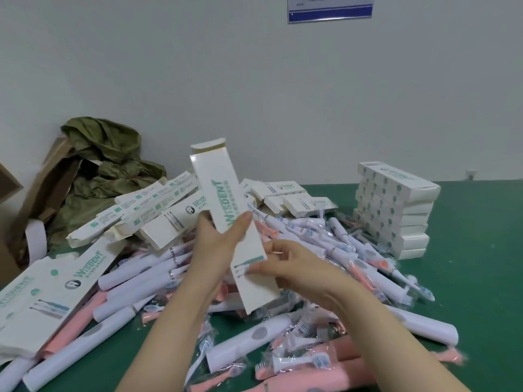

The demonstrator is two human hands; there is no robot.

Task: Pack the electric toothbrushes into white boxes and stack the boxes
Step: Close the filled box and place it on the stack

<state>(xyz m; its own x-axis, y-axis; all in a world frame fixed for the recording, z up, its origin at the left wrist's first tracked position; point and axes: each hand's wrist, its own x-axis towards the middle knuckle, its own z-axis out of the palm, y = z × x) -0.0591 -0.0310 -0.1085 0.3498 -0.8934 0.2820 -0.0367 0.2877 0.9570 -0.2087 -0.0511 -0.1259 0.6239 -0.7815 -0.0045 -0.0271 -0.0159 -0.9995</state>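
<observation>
box marked wisdent: left hand clasps middle, right hand pinches lower end.

A worker's left hand and right hand are bare, with short, plain fingernails; both forearms are uncovered too (all the way to the near edge of view).

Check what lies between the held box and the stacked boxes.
Head view: small boxes and loose white and pink toothbrushes heaped on green table, from held box to stack.
</observation>
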